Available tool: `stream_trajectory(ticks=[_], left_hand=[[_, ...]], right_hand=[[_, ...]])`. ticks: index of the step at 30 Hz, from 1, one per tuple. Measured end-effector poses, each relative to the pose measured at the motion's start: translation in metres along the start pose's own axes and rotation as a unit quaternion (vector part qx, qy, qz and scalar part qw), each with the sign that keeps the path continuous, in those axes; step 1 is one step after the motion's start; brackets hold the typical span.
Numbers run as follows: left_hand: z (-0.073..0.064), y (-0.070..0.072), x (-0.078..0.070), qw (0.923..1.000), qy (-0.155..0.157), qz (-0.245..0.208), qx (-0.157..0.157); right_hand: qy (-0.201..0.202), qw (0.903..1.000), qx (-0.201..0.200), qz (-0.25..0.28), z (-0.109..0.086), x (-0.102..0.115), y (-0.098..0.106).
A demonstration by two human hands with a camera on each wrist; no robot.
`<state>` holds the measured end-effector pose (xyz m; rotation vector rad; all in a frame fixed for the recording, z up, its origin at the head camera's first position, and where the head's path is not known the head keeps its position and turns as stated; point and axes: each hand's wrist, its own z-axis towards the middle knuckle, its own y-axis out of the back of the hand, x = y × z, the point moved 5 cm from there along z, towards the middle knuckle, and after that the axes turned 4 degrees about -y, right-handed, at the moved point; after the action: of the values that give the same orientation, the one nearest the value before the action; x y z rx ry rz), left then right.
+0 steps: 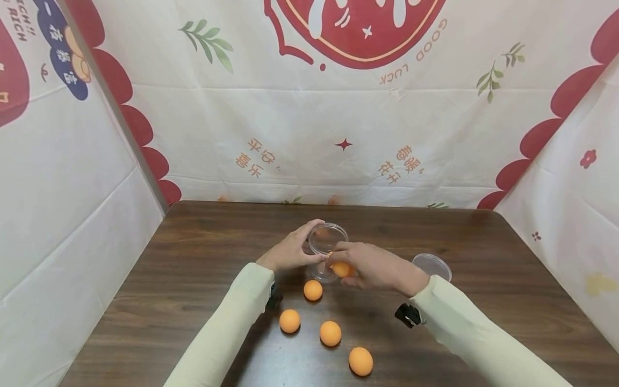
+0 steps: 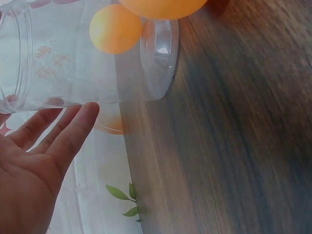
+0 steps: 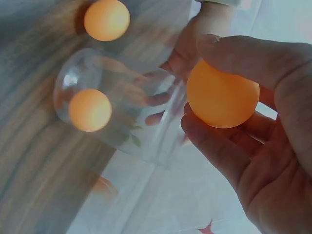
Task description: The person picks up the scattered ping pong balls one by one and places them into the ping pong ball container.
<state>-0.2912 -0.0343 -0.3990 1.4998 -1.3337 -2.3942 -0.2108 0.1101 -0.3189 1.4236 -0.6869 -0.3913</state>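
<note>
A clear plastic jar [image 1: 323, 273] stands on the table, its round mouth facing up. My left hand [image 1: 292, 250] holds it near the rim from the left, thumb and fingers spread around the wall. An orange ball [image 3: 90, 110] appears inside the jar's outline in both wrist views, close to its bottom. Beside the jar, my right hand [image 1: 374, 265] pinches another orange ball [image 3: 223, 95] between thumb and fingertips. One loose orange ball [image 1: 312, 290] lies just in front of the jar. Nearer to me are more balls [image 1: 289, 321], [image 1: 330, 334], [image 1: 360, 361].
A clear round lid [image 1: 432, 267] lies on the dark wooden table [image 1: 208, 258] to the right, partly behind my right wrist. White printed cloth [image 1: 309, 140] hangs beyond the table's back edge and along both sides.
</note>
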Motion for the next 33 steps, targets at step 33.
stream_trajectory(ticks=[33], left_hand=[[-0.001, -0.002, 0.002, 0.9996, 0.006, -0.025, 0.007]], right_hand=[[-0.087, 0.996, 0.016, 0.012, 0.059, -0.037, -0.001]])
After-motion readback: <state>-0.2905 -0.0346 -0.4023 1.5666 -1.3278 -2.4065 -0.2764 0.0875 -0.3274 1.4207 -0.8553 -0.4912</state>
